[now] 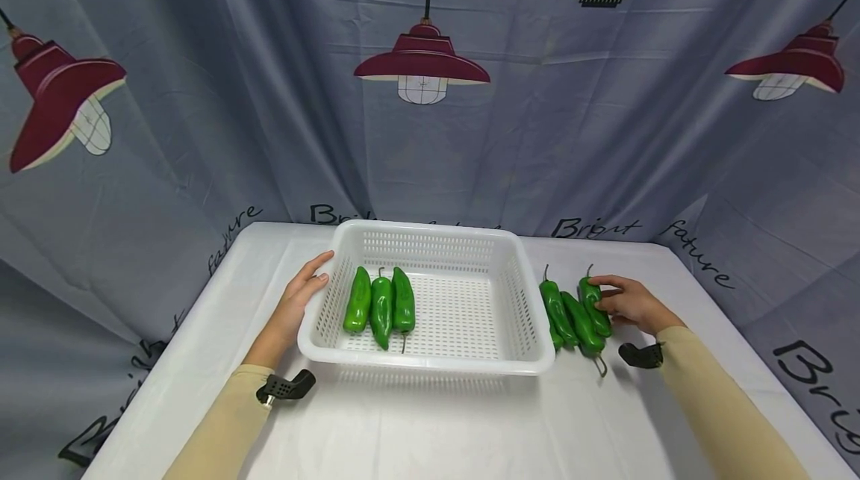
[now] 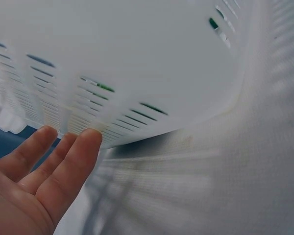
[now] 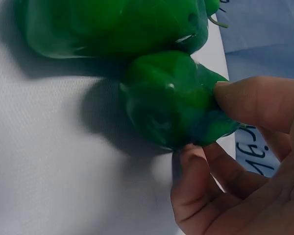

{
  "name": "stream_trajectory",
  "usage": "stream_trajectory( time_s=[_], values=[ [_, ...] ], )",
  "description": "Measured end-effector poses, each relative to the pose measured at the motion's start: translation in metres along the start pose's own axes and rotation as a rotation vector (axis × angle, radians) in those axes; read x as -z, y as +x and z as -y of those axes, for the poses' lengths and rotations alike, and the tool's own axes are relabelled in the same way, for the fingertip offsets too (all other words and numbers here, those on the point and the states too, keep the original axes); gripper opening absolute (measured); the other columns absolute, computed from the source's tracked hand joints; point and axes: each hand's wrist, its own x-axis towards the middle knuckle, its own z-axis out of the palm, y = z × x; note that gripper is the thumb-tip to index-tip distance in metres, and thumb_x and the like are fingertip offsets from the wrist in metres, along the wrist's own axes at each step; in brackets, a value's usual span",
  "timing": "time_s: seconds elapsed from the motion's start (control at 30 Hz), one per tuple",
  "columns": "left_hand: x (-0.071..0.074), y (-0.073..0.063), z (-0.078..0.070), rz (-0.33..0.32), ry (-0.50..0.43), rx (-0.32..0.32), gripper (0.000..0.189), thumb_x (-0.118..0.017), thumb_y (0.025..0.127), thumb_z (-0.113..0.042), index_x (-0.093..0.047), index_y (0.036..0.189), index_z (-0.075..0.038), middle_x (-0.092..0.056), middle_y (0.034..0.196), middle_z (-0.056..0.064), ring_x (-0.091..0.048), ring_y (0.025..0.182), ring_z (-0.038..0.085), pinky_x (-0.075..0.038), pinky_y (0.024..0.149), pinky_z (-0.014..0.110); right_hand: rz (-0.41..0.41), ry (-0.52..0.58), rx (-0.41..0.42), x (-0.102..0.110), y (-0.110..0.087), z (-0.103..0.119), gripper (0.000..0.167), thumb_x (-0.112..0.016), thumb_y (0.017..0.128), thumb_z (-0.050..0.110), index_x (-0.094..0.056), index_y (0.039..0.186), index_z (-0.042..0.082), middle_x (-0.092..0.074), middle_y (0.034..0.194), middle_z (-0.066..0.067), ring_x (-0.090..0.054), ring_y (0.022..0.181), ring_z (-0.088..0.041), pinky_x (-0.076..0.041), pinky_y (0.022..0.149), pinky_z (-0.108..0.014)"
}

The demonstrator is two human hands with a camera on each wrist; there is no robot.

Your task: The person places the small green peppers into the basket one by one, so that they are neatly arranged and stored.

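Note:
A white perforated plastic basket (image 1: pixel 437 362) sits on the table. Inside, at its left end, lie three green peppers (image 1: pixel 381 308), side by side. My left hand (image 1: pixel 295 302) is at the basket's left wall, its fingers fairly straight; in the left wrist view the fingertips (image 2: pixel 90 138) come right up to the slotted side. To the right of the basket several more green peppers (image 1: pixel 581 323) lie close together. With thumb and fingers my right hand (image 1: pixel 637 304) grips the rightmost green pepper (image 3: pixel 161 98), which rests against its neighbour in the right wrist view.
White cloth covers the table (image 1: pixel 437 435). Behind it hangs a grey-blue curtain (image 1: pixel 269 129) printed with red lamps and lettering. Each wrist carries a black camera mount, one on the left (image 1: pixel 285 386) and one on the right (image 1: pixel 640 355).

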Motion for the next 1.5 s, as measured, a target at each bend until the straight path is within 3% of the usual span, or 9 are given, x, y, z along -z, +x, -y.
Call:
stream_trajectory(
  time_s=[0.13, 0.3, 0.53, 0.77, 1.0, 1.23, 1.5],
  values=[
    [0.0, 0.0, -0.001, -0.003, 0.012, -0.004, 0.054, -0.034, 0.111, -0.025, -0.022, 0.163, -0.015, -0.021, 0.169, 0.016, -0.031, 0.151, 0.042, -0.047, 0.104, 0.018, -0.006, -0.041, 0.025, -0.003, 0.001, 0.005, 0.065, -0.064, 0.093, 0.005, -0.038, 0.153, -0.002, -0.035, 0.151, -0.042, -0.058, 0.105, -0.029, -0.051, 0.074, -0.032],
    [0.0, 0.0, 0.0, -0.01, 0.019, 0.004, 0.054, -0.035, 0.111, -0.027, -0.023, 0.162, -0.016, -0.021, 0.17, 0.015, -0.031, 0.152, 0.042, -0.046, 0.105, 0.019, 0.007, -0.063, 0.055, -0.009, 0.003, 0.008, 0.062, -0.065, 0.094, 0.004, -0.041, 0.151, -0.001, -0.031, 0.151, -0.045, -0.057, 0.12, -0.043, -0.056, 0.078, -0.033],
    [0.002, 0.002, 0.004, -0.006, 0.011, 0.006, 0.054, -0.034, 0.111, -0.025, -0.023, 0.163, -0.016, -0.021, 0.17, 0.013, -0.031, 0.152, 0.04, -0.047, 0.103, 0.016, 0.01, -0.075, 0.031, -0.014, 0.005, 0.011, 0.061, -0.064, 0.095, 0.004, -0.041, 0.152, 0.002, -0.024, 0.155, -0.045, -0.05, 0.129, -0.053, -0.06, 0.086, -0.047],
    [0.002, 0.001, 0.004, -0.01, 0.023, 0.001, 0.054, -0.034, 0.111, -0.027, -0.023, 0.163, -0.016, -0.021, 0.17, 0.013, -0.032, 0.152, 0.041, -0.046, 0.109, 0.028, 0.022, -0.051, 0.039, -0.015, 0.005, 0.009, 0.062, -0.062, 0.096, 0.004, -0.039, 0.153, 0.001, -0.022, 0.156, -0.044, -0.048, 0.131, -0.054, -0.059, 0.09, -0.053],
    [0.001, 0.0, 0.003, -0.009, 0.005, 0.001, 0.054, -0.035, 0.111, -0.025, -0.023, 0.162, -0.015, -0.022, 0.169, 0.015, -0.032, 0.151, 0.042, -0.047, 0.104, 0.018, 0.028, -0.065, 0.053, -0.009, 0.002, 0.011, 0.062, -0.061, 0.097, 0.005, -0.037, 0.153, 0.0, -0.026, 0.153, -0.045, -0.052, 0.126, -0.052, -0.06, 0.086, -0.051],
    [-0.001, 0.0, 0.0, -0.012, -0.005, -0.002, 0.053, -0.035, 0.111, -0.026, -0.025, 0.162, -0.014, -0.024, 0.169, 0.016, -0.033, 0.15, 0.041, -0.048, 0.099, 0.013, 0.033, -0.04, 0.083, 0.004, -0.007, 0.019, 0.063, -0.063, 0.098, 0.009, -0.035, 0.154, -0.001, -0.029, 0.15, -0.045, -0.061, 0.115, -0.041, -0.061, 0.082, -0.047],
    [0.0, 0.0, 0.0, -0.005, -0.015, 0.003, 0.053, -0.035, 0.111, -0.026, -0.023, 0.162, -0.015, -0.023, 0.169, 0.016, -0.032, 0.15, 0.042, -0.048, 0.098, 0.013, 0.049, -0.037, 0.129, 0.005, -0.017, 0.044, 0.065, -0.062, 0.1, 0.012, -0.033, 0.156, 0.0, -0.03, 0.152, -0.044, -0.063, 0.115, -0.038, -0.062, 0.084, -0.048]
  ],
)
